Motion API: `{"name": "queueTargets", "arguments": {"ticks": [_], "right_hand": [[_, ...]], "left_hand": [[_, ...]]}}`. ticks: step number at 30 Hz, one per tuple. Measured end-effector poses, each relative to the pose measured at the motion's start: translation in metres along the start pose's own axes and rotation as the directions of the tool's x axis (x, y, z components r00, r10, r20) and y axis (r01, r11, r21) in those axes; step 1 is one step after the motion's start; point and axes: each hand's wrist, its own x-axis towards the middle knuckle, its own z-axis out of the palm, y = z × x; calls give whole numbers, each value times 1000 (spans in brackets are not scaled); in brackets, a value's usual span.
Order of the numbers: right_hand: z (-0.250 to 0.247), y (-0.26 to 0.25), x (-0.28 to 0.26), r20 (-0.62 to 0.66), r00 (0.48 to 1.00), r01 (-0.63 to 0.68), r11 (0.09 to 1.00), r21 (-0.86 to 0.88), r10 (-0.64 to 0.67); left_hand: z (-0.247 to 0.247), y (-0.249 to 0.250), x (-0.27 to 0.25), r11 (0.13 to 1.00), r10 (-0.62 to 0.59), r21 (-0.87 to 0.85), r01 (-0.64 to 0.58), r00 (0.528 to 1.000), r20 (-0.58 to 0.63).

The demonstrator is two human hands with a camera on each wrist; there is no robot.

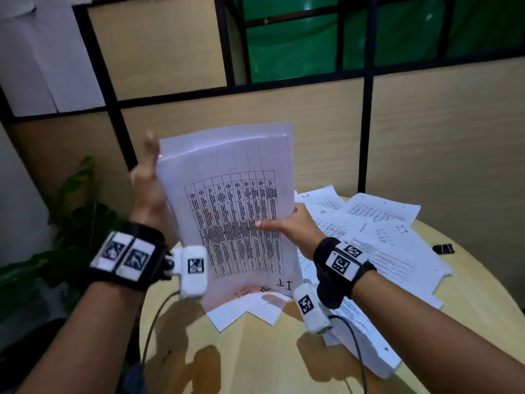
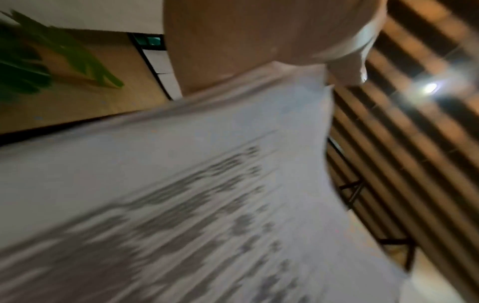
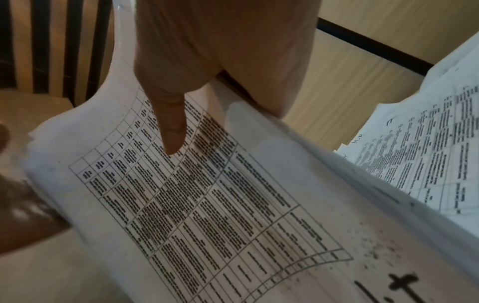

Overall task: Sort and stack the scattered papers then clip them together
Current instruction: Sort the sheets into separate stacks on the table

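Note:
A stack of printed papers [image 1: 235, 211] stands nearly upright over the round table, its top sheet showing a table grid and a handwritten "I.T" at the bottom. My left hand [image 1: 149, 172] lies flat along the stack's left edge with its fingers straight up. My right hand [image 1: 287, 224] pinches the right edge, thumb on the front sheet and fingers hidden behind. The right wrist view shows that thumb [image 3: 171, 127] pressing on the grid of the stack [image 3: 207, 205]. The left wrist view is blurred, with the stack [image 2: 181, 184] below my palm [image 2: 233, 41]. A black binder clip [image 1: 443, 248] lies at the far right.
More loose sheets [image 1: 383, 223] are spread over the right half of the wooden table [image 1: 255, 351], with several under the held stack [image 1: 250, 308]. A wood-panel partition [image 1: 426, 132] stands close behind. A green plant [image 1: 76, 211] is off the table's left edge.

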Motion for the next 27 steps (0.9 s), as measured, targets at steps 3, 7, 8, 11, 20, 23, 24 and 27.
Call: {"name": "queueTargets", "arguments": {"ticks": [3,7,8,11,20,23,24,27], "right_hand": [[3,8,4,-15,1000,13,1000,0,-13],[0,4,-4,-3,1000,9,1000,26,-9],[-1,4,-6,-4,1000,7,1000,10,-7],[-3,7,-8,4,1000,-8,1000,21,8],[-11,9,-6,-113,993,-13,999,39,18],[-7,10,-4,-84,996,-19,998,55,24],[-4,9,-3,-79,997,-18,999,43,22],[-4,18,10,-83,996,-25,999,-46,21]], "left_hand": [[19,22,19,994,13,105,4,987,-163],[28,12,25,948,51,319,18,977,-205],[28,7,25,931,76,364,14,970,-232],[18,0,27,883,151,470,17,936,-317],[-38,-68,-27,987,99,97,-130,957,274],[-43,-93,-38,957,-67,289,-34,942,330],[-40,-98,-36,943,-52,329,-52,953,300],[-29,-101,-25,924,23,370,-93,981,190]]}}
